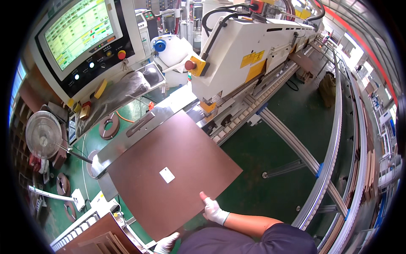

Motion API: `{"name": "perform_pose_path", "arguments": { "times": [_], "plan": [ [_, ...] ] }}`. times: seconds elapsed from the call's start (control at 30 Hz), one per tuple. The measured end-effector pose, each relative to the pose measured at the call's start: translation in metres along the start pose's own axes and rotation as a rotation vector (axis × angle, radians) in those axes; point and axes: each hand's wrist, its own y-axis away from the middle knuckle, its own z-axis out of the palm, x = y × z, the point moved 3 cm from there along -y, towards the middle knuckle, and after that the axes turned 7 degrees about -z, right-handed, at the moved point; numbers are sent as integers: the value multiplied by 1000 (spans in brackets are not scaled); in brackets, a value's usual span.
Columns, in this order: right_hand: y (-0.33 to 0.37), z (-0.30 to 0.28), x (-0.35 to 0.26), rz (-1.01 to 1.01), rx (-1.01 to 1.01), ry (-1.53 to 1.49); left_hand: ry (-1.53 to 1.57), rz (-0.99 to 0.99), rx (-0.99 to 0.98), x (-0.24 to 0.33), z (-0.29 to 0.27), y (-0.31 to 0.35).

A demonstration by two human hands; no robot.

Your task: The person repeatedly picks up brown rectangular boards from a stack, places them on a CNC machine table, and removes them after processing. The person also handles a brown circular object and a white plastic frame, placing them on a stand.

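Note:
A square brown panel [198, 156] with a small white label [167, 175] on it fills the middle of the view. Its far left side lies by the metal feed table [122, 146] of a large white machine [249, 46]. My right hand [215, 212], in a white fingertip-less glove, grips the panel's near right edge, thumb on top and the other fingers hidden beneath. At the panel's nearest corner is my left hand [167, 244], gloved too and partly cut off by the lower rim. It closes on the edge there, with most of its fingers out of sight.
A control screen [78, 34] with lit buttons stands at the upper left. Red stop buttons sit on the console and machine. A fan [43, 134] and rolls of brown edge strip [109, 126] are at left. Roller rails [334, 139] curve along the right; brown boards [105, 245] lie lower left.

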Motion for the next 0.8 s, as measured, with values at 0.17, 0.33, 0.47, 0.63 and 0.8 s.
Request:
{"name": "perform_pose_path", "arguments": {
  "times": [0.17, 0.33, 0.47, 0.63, 0.8],
  "plan": [
    [-29, -18, -48, 6, 168, -686, -755, -250, -90, -10, 22, -52],
    [-36, -28, -140, 35, 67, -969, -987, -121, -366, -6, 77, -92],
    [-74, -75, -152, -92, 127, -896, -927, -133, -517, -2, 132, -132],
    [-94, -116, -184, -288, 229, -912, -975, -240, -781, 27, 187, -115],
    [-119, -158, -207, -468, 289, -807, -1171, 128, -744, 47, 190, -97]
  ]
}}
